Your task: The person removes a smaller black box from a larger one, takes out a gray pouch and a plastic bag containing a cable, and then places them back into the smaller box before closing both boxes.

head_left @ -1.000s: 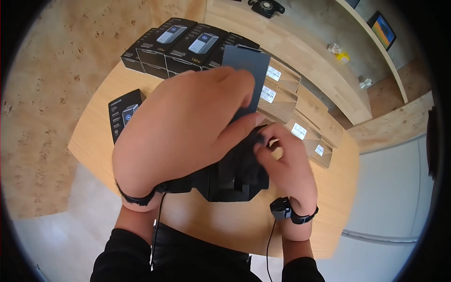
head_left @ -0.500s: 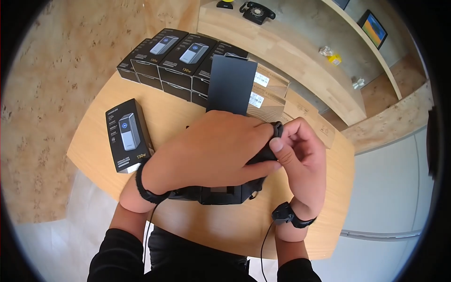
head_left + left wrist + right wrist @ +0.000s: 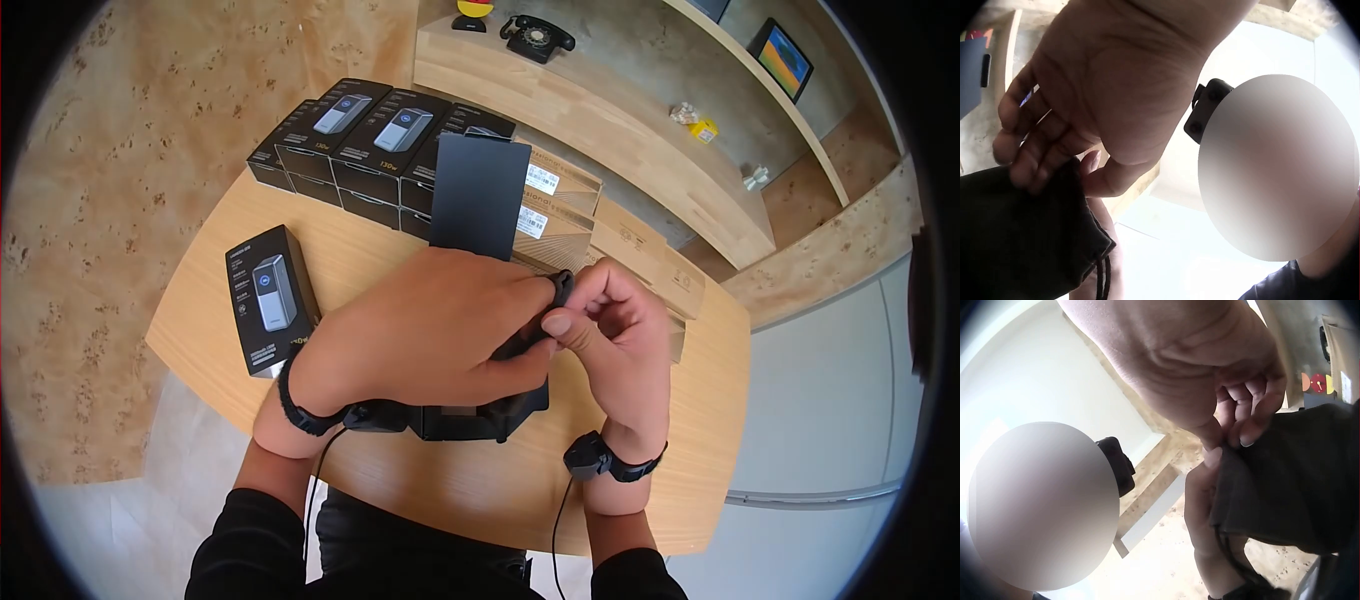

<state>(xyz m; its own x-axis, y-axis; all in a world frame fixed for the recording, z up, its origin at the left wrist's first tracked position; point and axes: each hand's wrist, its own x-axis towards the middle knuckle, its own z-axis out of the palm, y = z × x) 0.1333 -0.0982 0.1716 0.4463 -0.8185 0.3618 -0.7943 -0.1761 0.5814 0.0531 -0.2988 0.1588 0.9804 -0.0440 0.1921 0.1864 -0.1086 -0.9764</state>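
Note:
A black drawstring pouch (image 3: 1285, 481) hangs between both hands, its cord (image 3: 1105, 275) dangling from the mouth end. My left hand (image 3: 430, 325) pinches the pouch's edge between thumb and fingers, its back covering most of the pouch in the head view. On the other side of the mouth, my right hand (image 3: 625, 345) pinches the cloth with thumb and fingertips. Beneath them stands an open black box (image 3: 465, 425), partly hidden by the left hand. Its dark flap (image 3: 480, 195) sticks up behind the hands.
A black printed box (image 3: 268, 295) lies at the table's left. Several similar boxes (image 3: 385, 150) are stacked at the back, with brown cartons (image 3: 630, 245) on their right. The wooden table (image 3: 690, 440) meets a curved shelf (image 3: 590, 110) bearing a black telephone (image 3: 538, 38).
Since a second ago both hands have come lower and nearer, and the right hand has turned to pinch the pouch's mouth. Over the last half second they shift slightly left in view.

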